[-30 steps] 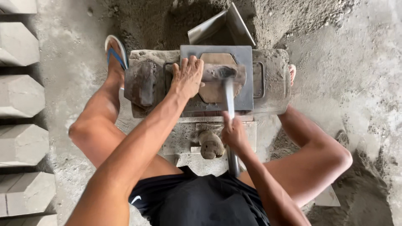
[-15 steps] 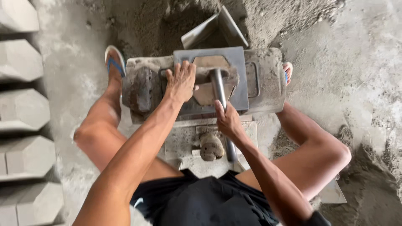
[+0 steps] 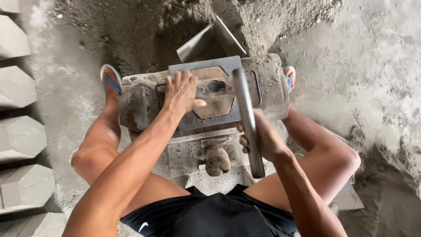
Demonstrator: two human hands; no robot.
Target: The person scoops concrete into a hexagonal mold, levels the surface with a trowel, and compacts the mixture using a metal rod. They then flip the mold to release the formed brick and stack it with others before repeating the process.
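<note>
— Looking straight down at the block mould (image 3: 263, 87): a grey steel frame with a hexagon opening, sitting between the person's knees on the sandy floor (image 3: 372, 66).

— Left hand (image 3: 180, 93)?

— Flat on the mould's top, fingers spread, palm pressing at the left edge of the hexagon. It grips nothing, just bears down.

— And the right hand (image 3: 263, 140)?

— Its grip is wrapped tight round a metal bar (image 3: 246, 118), which slants from the lap up across the frame's right side.

— What's in the opening?

— Damp grey mix (image 3: 217, 94), blurred near the bar's top end.

— Around it?

— A metal scoop (image 3: 210, 37) stuck in the sand heap behind, finished hexagon blocks (image 3: 19, 136) lined up far left, blue sandals (image 3: 112, 81) on both feet.
</note>
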